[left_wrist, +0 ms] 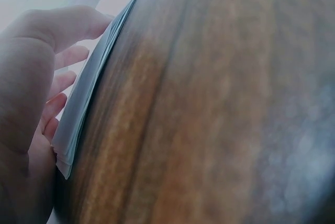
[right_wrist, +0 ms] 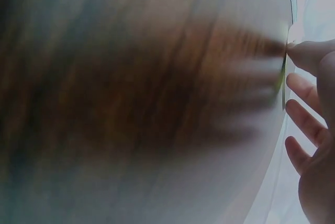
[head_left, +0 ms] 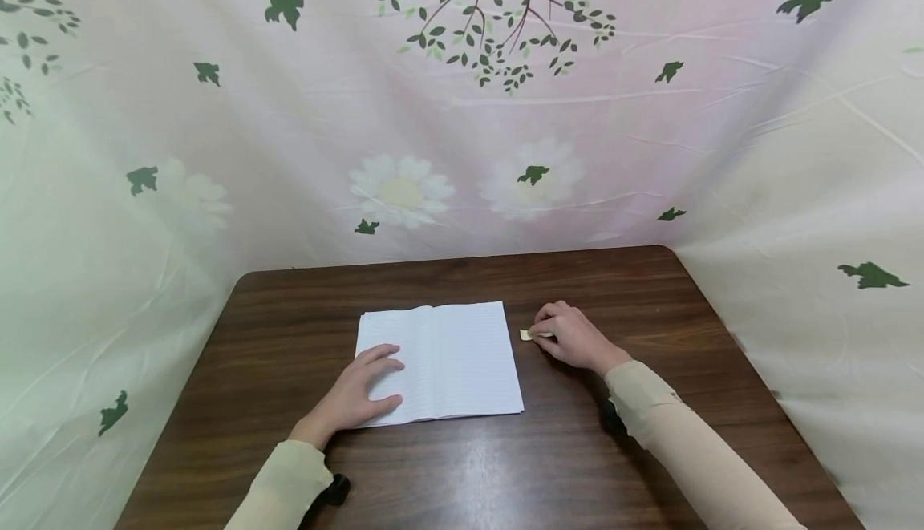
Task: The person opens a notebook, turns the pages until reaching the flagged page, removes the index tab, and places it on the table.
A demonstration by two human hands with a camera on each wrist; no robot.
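Observation:
An open notebook (head_left: 472, 354) with ruled white pages lies flat on the table. My left hand (head_left: 354, 392) rests on its left page, fingers spread and thumb near the lower edge. In the left wrist view, the thumb (left_wrist: 78, 25) touches the edge of the stacked pages (left_wrist: 86, 96). To the right of the notebook, my right hand (head_left: 573, 337) pinches a small pale yellow sticky note (head_left: 525, 335) close over the table. Part of the note is hidden behind the fingers. The right wrist view shows the note edge-on (right_wrist: 283, 82) by the fingertips.
The dark wood-grain table (head_left: 462, 474) has rounded far corners. A pale cloth backdrop (head_left: 447, 137) with printed leaves, flowers and green birds hangs behind it and along both sides. A dark band (head_left: 335, 488) shows under the left wrist.

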